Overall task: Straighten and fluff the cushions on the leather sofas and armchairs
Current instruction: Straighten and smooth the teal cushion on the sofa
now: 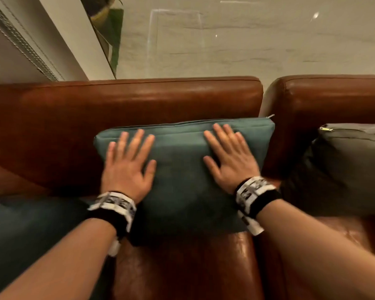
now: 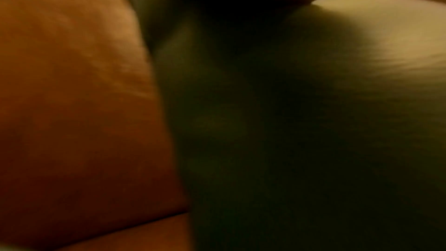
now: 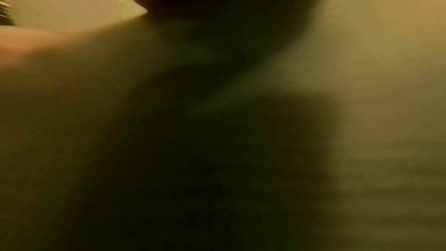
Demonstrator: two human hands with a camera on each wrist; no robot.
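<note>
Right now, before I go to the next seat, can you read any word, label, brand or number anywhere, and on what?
No readable text in any view.
Left wrist band: black and white marks, too blurred to read.
Right wrist band: same marks, unreadable.
Teal cushion: no label visible.
Grey cushion: no label visible.
Both wrist views: dark, blurred, nothing legible.

No text, label, brand, number or sign can be read in any view. The white bands on the wrist straps carry dark block markings, too blurred to make out. Both wrist views are dark and smeared.
</note>
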